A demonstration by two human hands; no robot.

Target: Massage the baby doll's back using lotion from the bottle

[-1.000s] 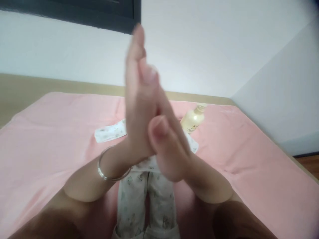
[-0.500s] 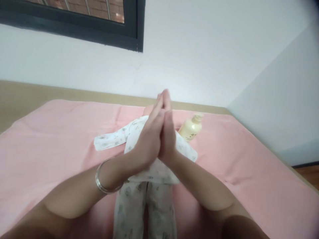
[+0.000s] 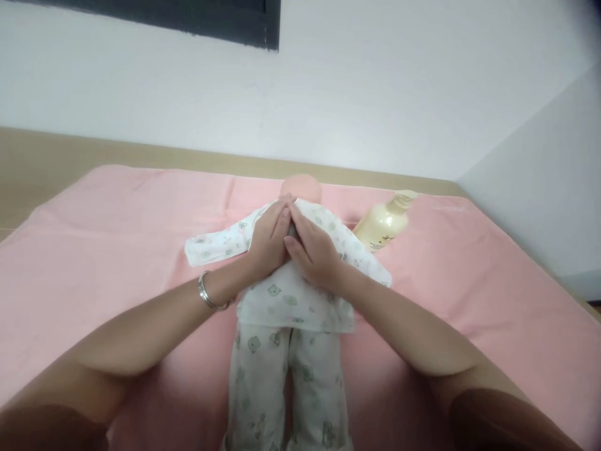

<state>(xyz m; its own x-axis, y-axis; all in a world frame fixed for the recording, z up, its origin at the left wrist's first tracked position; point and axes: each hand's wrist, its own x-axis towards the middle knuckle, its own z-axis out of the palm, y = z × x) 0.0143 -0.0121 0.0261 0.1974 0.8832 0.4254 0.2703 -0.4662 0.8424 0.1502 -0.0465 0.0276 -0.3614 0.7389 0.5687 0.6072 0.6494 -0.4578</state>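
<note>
- Base [image 3: 42,150]: wood-toned, bed or worktop, can't tell; it runs along behind, by the wall [image 3: 366,106], & carries everything.
- Sheet [image 3: 117,219]: pink, spread nearly flat w/ a few creases, prob. to pad & keep the base clean.
- L sleeve [image 3: 218,246]: stretched out sideways on the sheet, away from the body, so it's clear of the L forearm.
- Bangle [image 3: 206,291]: silver, round the L wrist, back from the fingers, so not in their way.
- L hand [image 3: 270,241]: open, nothing gripped; fingers tog. & angled in over the chest area, tips meeting the R hand's.
- Doll (looks like one): lies centred on the sheet, head [image 3: 300,186] at far end, trousers [image 3: 260,376] nearest the wearer, legs side by side; prob. set lengthwise so both hands get at it equally. Top [image 3: 291,307] lies smooth over the waist. Face side up or down: can't tell.
- R hand [image 3: 317,254]: open too, holding nothing; thumb tip near L hand, making a low tent w/ a dark gap. Whether the hands press on the top or hover just over it: can't tell.
- Bottle [image 3: 384,222]: pale yellow, just beside R sleeve [image 3: 373,272], prob. parked there for easy reach w/o crowding the hands; standing or lying, unclear.
</note>
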